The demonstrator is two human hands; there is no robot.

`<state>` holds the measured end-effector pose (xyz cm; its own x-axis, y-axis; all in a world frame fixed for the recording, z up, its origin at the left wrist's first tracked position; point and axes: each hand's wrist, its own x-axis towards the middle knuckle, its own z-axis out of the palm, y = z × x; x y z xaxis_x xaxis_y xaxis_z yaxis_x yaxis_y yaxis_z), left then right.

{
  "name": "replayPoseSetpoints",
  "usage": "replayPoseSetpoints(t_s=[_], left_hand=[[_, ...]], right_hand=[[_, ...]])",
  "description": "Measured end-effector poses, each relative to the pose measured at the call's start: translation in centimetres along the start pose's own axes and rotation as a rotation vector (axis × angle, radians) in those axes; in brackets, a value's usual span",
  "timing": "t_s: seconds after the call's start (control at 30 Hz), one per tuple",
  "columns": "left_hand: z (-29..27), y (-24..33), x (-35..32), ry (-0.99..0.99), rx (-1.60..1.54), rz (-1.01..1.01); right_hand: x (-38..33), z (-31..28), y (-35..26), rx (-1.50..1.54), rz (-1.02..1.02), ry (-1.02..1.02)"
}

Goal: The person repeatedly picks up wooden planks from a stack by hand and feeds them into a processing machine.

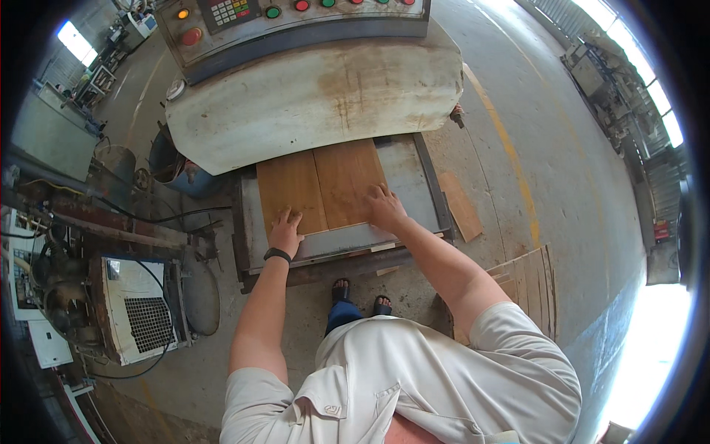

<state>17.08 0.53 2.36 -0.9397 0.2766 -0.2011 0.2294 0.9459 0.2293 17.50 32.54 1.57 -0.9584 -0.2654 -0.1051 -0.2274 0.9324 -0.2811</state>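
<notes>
Two brown wooden boards lie side by side on the grey metal bed (408, 177) of a machine, a thin seam between them. Their far ends pass out of sight under its stained white hood (310, 96). My left hand (284, 232) rests on the near end of the left board (290, 189), fingers apart, a dark band on the wrist. Farther right, my right hand (384, 209) lies over the right edge of the right board (347, 174), near its front corner, with its fingers spread. Neither hand is closed around a board.
Above the hood sits a control panel (303, 18) with a keypad and coloured buttons. A blue bin (191, 177) stands left of the bed, near a boxy machine with a grille (148, 324). Loose wooden sheets lie on the floor at right, including a brown piece (460, 206).
</notes>
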Motion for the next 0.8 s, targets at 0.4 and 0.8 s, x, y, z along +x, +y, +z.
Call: replayPoseSetpoints(t_s=[0.4,0.8], left_hand=[[-1.5,-1.8,5.5,0.013,0.044,0.071],[-2.4,-3.5,10.3,0.060,0.042,0.117]], right_hand=[[4.8,-0.9,-0.6,-0.082,0.118,0.048],[8.8,-2.2,-1.5,-0.027,0.226,-0.072]])
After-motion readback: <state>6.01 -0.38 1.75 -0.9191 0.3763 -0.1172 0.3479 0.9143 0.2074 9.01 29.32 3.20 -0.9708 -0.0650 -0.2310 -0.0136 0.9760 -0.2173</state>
